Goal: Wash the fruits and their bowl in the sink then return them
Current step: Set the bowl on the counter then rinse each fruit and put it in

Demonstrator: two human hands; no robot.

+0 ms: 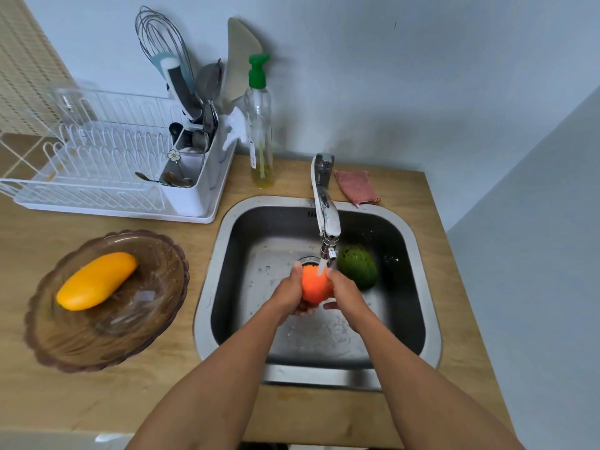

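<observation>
Orange and wet, a round fruit (pixel 313 284) sits clamped between both hands under the running tap (pixel 326 219), over the middle of the steel sink (pixel 207 287). The left hand (pixel 289 295) cups its left side and underside; the right hand (pixel 345 292) presses in from the right, fingers wrapped below. Under running water the smooth skin is likely slippery, so a two-sided cupping hold looks the safest; the fruit seems light and firm. Being near-round, it shows no clear long axis. A green fruit (pixel 358 266) lies on the sink floor just right of the tap's spout, its long axis running roughly near to far. On the worktop (pixel 162 384) to the left, a yellow fruit (pixel 97 280) rests in the brown glass bowl (pixel 65 349), its long axis slanting from near left to far right. The bowl looks rigid, breakable and heavier, best gripped at opposite rims.
</observation>
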